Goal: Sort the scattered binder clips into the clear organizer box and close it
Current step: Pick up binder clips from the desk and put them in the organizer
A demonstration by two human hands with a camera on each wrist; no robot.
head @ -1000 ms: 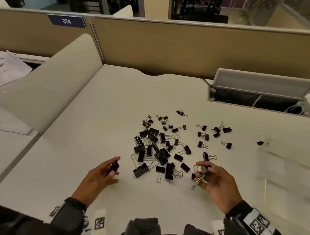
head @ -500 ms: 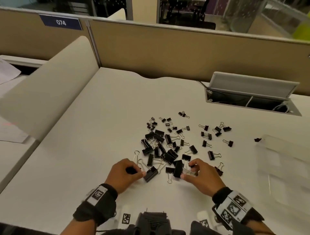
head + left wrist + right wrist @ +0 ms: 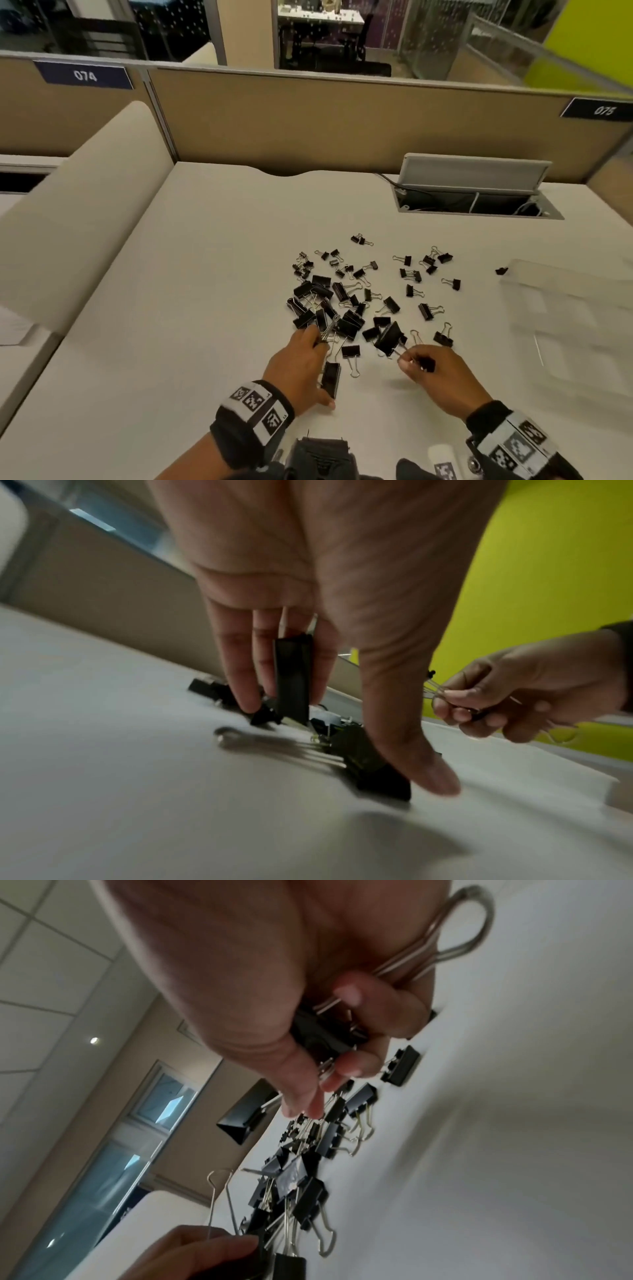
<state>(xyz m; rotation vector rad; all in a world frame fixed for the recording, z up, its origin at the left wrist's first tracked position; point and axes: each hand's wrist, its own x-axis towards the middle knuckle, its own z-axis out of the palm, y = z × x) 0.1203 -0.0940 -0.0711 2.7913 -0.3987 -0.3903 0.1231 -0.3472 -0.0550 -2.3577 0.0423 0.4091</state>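
Observation:
Several black binder clips lie scattered mid-desk. My left hand is at the pile's near edge and grips a large black clip between thumb and fingers; in the left wrist view that clip stands between the fingers, while the thumb touches another clip on the desk. My right hand pinches the wire handle of a large clip, which is lifted and tilted. It also holds more clips in the curled fingers. The clear organizer box lies at the right, blurred.
One stray clip sits by the box's far left corner. An open cable hatch is set in the desk at the back right. A curved beige divider bounds the left side and a partition wall the back.
Both hands came in from the sides to the pile's near edge. The left hand has taken hold of a large clip; the right has lifted a large clip by its handle.

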